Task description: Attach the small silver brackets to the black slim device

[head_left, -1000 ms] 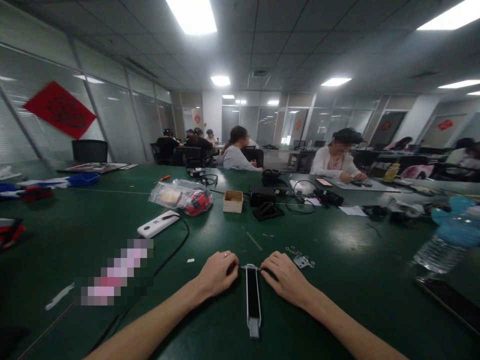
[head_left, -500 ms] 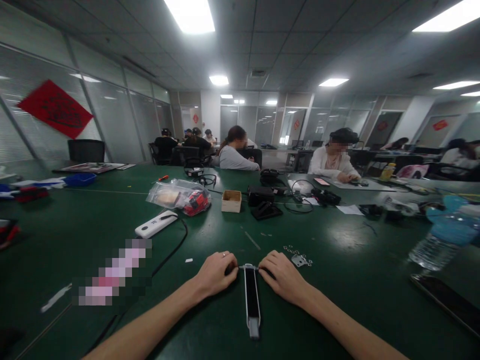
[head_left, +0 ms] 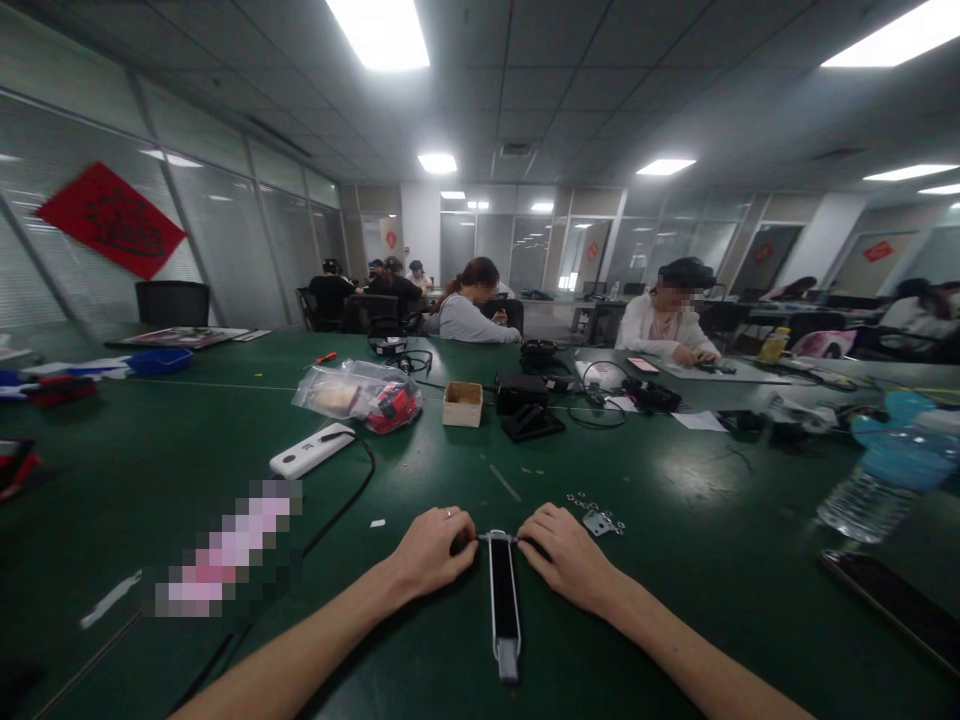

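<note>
A long narrow black device with silver ends (head_left: pixel 505 603) lies lengthwise on the green table (head_left: pixel 675 480) in front of me. My left hand (head_left: pixel 431 549) rests at the left of its far end, fingers curled and pinched at that end. My right hand (head_left: pixel 566 553) does the same from the right. Both hands touch the far tip of the device. What the fingertips hold there is too small to make out. A small metal bracket with loose screws (head_left: pixel 598 518) lies just beyond my right hand.
A white power bank (head_left: pixel 312 449) with a black cable, a plastic bag (head_left: pixel 360 393), a small cardboard box (head_left: pixel 463 403) and black gear (head_left: pixel 529 405) lie farther back. A water bottle (head_left: pixel 874 488) and a phone (head_left: pixel 892 606) are at right. Several people sit at the far side.
Hardly anything has moved. Both hands stay pinched at the far end of the device; the view has shifted very slightly.
</note>
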Demonstrator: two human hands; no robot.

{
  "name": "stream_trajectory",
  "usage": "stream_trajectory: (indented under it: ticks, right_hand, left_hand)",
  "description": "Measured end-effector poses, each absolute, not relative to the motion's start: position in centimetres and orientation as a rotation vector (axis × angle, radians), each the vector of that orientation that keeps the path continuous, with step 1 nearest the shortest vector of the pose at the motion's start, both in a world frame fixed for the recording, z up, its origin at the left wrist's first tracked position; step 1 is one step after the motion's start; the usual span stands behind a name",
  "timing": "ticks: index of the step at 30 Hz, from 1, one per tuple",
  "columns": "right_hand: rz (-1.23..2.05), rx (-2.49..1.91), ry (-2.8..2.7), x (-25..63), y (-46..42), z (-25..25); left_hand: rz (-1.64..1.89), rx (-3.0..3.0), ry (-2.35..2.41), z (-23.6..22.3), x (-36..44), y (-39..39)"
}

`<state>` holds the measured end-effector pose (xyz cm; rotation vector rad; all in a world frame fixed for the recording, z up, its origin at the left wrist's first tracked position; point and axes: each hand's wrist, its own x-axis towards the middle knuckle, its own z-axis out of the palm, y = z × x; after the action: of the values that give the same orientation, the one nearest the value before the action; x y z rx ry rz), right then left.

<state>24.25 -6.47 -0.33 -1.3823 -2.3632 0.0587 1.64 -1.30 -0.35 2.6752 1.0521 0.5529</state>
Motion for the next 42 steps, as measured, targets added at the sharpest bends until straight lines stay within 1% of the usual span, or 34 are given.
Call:
stream_trajectory:
  ticks: [10, 27, 42]
  right_hand:
    - [0.059, -1.399, -2.374, 24.21, -6.53, -0.12]
    - [0.043, -1.401, -2.386, 23.87, -6.69, 0.38]
    - [0.051, -1.377, -2.376, 23.92, -6.23, -0.23]
  left_hand:
    - [0.622, 2.675, 1.046, -0.47, 1.53, -1.22]
    - [0.570, 2.668, 0.935, -0.77, 1.47, -0.80]
    - [0.533, 2.540, 0.884, -0.75, 2.00, -0.90]
